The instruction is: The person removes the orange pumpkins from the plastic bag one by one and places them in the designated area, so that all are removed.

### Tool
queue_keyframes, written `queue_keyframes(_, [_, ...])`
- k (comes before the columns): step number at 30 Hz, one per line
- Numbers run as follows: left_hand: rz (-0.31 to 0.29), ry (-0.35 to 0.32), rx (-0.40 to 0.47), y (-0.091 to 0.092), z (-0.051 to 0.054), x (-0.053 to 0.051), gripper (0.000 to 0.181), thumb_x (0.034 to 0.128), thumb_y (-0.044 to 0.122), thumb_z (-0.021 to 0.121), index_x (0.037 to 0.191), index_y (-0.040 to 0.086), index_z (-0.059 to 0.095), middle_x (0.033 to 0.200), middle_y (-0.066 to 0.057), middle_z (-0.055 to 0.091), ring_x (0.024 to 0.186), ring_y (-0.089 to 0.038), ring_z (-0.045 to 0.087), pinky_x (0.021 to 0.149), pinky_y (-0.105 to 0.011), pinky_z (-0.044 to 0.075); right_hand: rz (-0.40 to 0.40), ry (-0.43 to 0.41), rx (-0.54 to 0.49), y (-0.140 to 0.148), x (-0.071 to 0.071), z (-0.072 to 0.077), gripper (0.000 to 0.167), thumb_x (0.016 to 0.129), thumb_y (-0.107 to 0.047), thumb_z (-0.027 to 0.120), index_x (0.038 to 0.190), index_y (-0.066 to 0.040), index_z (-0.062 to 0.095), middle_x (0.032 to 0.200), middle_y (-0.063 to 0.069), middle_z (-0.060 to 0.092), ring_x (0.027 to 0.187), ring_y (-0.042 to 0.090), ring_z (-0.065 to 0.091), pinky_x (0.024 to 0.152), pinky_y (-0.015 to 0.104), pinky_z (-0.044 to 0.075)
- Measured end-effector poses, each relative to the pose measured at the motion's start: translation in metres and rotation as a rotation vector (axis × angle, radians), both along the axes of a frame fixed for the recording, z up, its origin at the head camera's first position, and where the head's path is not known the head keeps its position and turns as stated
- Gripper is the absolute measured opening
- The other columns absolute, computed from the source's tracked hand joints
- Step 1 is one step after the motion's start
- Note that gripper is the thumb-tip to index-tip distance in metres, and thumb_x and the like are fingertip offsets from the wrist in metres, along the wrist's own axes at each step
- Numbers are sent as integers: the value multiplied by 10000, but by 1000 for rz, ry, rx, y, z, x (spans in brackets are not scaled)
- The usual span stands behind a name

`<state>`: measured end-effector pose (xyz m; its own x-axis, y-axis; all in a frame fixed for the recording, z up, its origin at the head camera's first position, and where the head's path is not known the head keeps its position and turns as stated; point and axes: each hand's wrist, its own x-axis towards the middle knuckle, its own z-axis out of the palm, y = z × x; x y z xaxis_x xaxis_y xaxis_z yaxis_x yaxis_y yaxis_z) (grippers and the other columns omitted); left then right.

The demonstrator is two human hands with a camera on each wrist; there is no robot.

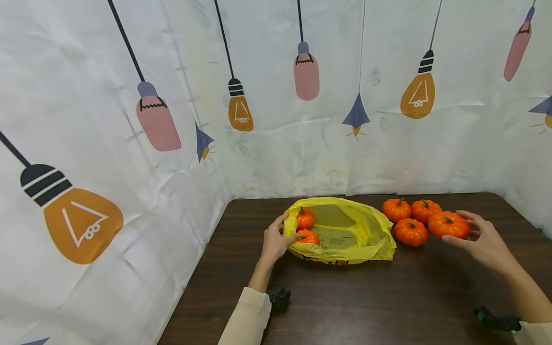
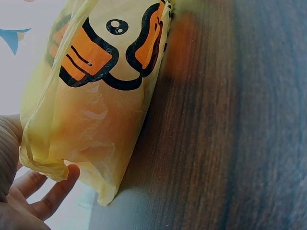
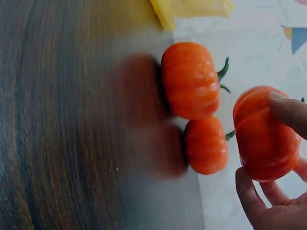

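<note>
A yellow plastic bag [image 1: 373, 225] lies on the table with its mouth spread wide, and two small orange pumpkins [image 1: 305, 219] show inside its left part. My left hand [image 1: 274, 239] pinches the bag's left rim between thumb and fingers; the left wrist view has the bag's printed side [image 2: 96, 105] beside those fingers. On the right, my right hand [image 1: 483, 239] grips an orange pumpkin [image 1: 448, 225], held off the table in the right wrist view. Left of that hand, three more pumpkins [image 1: 411, 232] sit close together on the table, right of the bag.
The dark wooden table [image 1: 345, 302] reaches back to a white curtain [image 1: 276, 158] printed with hanging lamps. The curtain also runs along the table's left side. Each wrist wears a black strap [image 1: 279, 297].
</note>
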<state>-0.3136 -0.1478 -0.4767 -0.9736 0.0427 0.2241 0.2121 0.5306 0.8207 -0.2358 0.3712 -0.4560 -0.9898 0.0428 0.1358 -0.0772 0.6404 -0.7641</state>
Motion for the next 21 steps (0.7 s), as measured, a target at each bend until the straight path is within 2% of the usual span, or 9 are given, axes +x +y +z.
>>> queue_keyframes(5, [3,-7,8,0,1,0,715,846,187,826,1500,194,538,1110,-131,732,941,-253,633,660,-278,503,-5,-16,19,6,-4,-5,952,964,-359,714,1605,48,139,1475,495,141,1253,665,291,796,688,443])
queue_keyframes(11, [11,-17,11,1,1,0,725,836,170,823,1502,198,536,1089,-123,738,900,-231,623,657,-280,502,4,-43,26,12,-9,-11,953,966,-374,708,1590,78,147,1472,506,148,1255,671,276,823,716,411])
queue_keyframes(21, [14,-18,10,1,2,1,726,839,178,831,1502,209,537,1149,-151,722,904,-241,636,647,-279,499,17,-96,41,21,-17,-22,963,971,-393,694,1581,99,134,1472,512,161,1287,687,217,897,749,343])
